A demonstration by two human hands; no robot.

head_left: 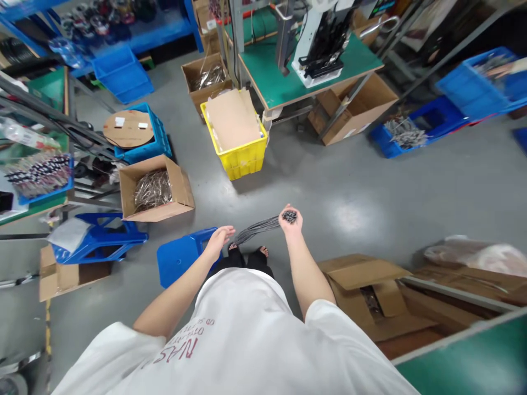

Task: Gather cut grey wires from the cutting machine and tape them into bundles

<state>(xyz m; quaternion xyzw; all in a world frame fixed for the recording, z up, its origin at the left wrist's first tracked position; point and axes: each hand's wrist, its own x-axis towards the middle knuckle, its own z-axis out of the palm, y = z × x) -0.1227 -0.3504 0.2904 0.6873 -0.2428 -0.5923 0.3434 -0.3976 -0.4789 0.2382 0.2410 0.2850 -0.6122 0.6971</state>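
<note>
My right hand (291, 224) is wrapped round one end of a bundle of thin grey cables (260, 225), whose dark cut-looking ends poke out at the top of the fist. From there the bundle sags to the left, and its far end hangs above my feet. My left hand (221, 240) is beside that loose end with its fingers stretched out. It appears to hold nothing, and I cannot tell whether it touches the cables. A blue plastic stool (178, 260) stands below my left forearm.
Ahead stands a yellow crate (244, 160) with cardboard on it, near a green workbench (272, 90) bearing a machine (319, 49). An open carton (181, 192) of wires is at left. More cartons (362, 274) lie at right, and blue bins (477, 88) stand far right.
</note>
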